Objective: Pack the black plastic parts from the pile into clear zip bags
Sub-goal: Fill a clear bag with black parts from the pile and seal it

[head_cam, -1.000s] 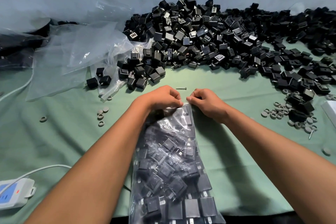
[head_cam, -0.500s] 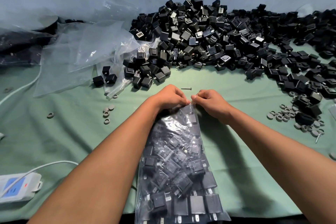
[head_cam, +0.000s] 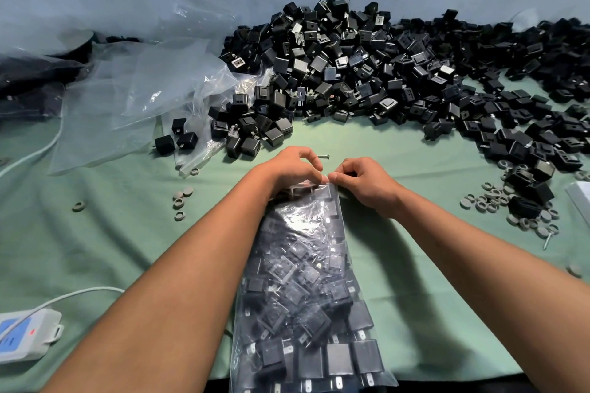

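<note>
A clear zip bag (head_cam: 306, 290) packed with black plastic parts lies lengthwise on the green cloth between my forearms, its mouth pointing away from me. My left hand (head_cam: 295, 169) and my right hand (head_cam: 360, 180) both pinch the bag's top edge, fingertips nearly touching at the middle of the seal. The big pile of black plastic parts (head_cam: 367, 70) stretches across the back of the table and curves down the right side. A smaller cluster of black parts (head_cam: 252, 131) lies just beyond my left hand.
Empty clear bags (head_cam: 134, 96) lie crumpled at the back left. Grey rings (head_cam: 182, 199) and caps (head_cam: 493, 199) are scattered left and right. A small screw (head_cam: 322, 156) lies past my fingers. A white power strip (head_cam: 22, 338) with cable sits at the near left.
My hands stay pinched together on the bag's top edge and have barely shifted. The view has drifted slightly, so the pile sits a little further right.
</note>
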Demonstrator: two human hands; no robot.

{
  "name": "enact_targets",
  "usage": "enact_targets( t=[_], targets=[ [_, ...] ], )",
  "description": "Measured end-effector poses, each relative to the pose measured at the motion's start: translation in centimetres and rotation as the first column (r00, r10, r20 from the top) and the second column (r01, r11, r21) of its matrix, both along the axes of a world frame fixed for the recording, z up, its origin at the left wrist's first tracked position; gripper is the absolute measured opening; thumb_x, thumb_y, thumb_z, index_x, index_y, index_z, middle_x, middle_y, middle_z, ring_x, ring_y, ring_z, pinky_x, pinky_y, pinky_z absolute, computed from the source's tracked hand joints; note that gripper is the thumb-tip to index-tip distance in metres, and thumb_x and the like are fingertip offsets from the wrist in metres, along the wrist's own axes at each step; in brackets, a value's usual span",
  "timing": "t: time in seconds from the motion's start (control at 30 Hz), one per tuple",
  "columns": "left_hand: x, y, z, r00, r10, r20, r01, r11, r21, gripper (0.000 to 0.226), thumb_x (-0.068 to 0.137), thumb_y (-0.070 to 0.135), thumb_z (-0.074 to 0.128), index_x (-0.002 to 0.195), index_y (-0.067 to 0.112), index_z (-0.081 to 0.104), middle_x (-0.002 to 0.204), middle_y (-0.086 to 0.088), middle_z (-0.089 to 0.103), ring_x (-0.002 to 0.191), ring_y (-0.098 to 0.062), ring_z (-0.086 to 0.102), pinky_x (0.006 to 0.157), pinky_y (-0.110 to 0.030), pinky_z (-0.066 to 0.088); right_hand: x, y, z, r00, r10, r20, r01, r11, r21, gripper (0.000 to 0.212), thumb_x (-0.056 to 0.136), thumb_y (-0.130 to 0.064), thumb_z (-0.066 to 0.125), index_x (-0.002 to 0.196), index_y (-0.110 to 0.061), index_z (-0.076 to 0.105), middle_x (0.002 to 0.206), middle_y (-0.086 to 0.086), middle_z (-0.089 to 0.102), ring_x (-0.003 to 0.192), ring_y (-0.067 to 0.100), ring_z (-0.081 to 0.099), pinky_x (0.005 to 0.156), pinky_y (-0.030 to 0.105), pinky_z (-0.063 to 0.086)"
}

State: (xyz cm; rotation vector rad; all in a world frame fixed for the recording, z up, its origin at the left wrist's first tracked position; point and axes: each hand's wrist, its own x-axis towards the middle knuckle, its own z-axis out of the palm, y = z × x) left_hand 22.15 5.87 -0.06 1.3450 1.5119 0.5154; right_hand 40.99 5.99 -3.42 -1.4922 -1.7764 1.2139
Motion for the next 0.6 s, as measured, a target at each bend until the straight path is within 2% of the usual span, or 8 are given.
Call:
enact_targets(
  t=[0.1,0.13,0.27,0.43,0.6],
  targets=[
    [0.17,0.02,0.19,1.000,0.010,0.004,-0.010,1.000,-0.010,0.032,0.079,0.006,0.084,0.107,0.002,0.068,0.100,-0.012,0.071,0.092,-0.019,0.061,0.071,-0.024,0.045,-0.03,0.05,-0.04,1.000,0.007,-0.005,-0.007,1.000,-0.010,0.029,0.098,-0.023,0.070,0.071,-0.015,0.066,0.052,-0.012,0.056,0.046,0.000,0.044,0.047,0.014,0.037],
    [0.28,0.01,0.21,1.000,0.012,0.004,-0.012,1.000,-0.012,0.031,0.079,0.006,0.084,0.107,0.002,0.069,0.097,-0.011,0.070,0.089,-0.018,0.060,0.067,-0.023,0.044,-0.05,0.03,-0.08,1.000,0.005,-0.006,-0.005,1.000,-0.012,0.029,0.098,-0.022,0.069,0.071,-0.015,0.065,0.051,-0.012,0.056,0.046,0.001,0.045,0.046,0.014,0.037],
    [0.39,0.11,0.12,1.000,0.015,0.011,-0.015,1.000,-0.023,0.026,0.080,0.004,0.084,0.101,0.006,0.070,0.094,-0.010,0.070,0.086,-0.017,0.061,0.070,-0.024,0.046,-0.05,-0.09,-0.13,1.000,-0.003,-0.011,0.003,1.000,-0.001,0.027,0.098,-0.024,0.069,0.073,-0.015,0.067,0.058,-0.006,0.059,0.051,0.004,0.047,0.049,0.016,0.039],
    [0.15,0.24,0.05,0.999,0.002,0.046,-0.001,0.999,-0.035,0.023,0.080,0.000,0.082,0.098,0.006,0.069,0.085,-0.007,0.068,0.074,-0.012,0.062,0.060,-0.016,0.048,0.30,-0.11,0.05,0.990,-0.018,-0.139,0.010,0.998,-0.054,0.032,0.101,-0.021,0.064,0.069,-0.016,0.065,0.062,-0.006,0.057,0.059,0.007,0.050,0.059,0.022,0.042],
    [0.19,0.30,-0.05,0.995,0.019,0.093,-0.014,0.999,-0.051,0.021,0.083,-0.008,0.078,0.089,0.007,0.063,0.077,-0.005,0.065,0.056,-0.004,0.063,0.051,-0.012,0.047,0.38,-0.18,0.03,0.991,-0.010,-0.135,0.007,1.000,-0.022,0.024,0.095,-0.015,0.070,0.072,-0.017,0.072,0.072,-0.007,0.066,0.069,0.007,0.057,0.070,0.022,0.047]
  ],
)
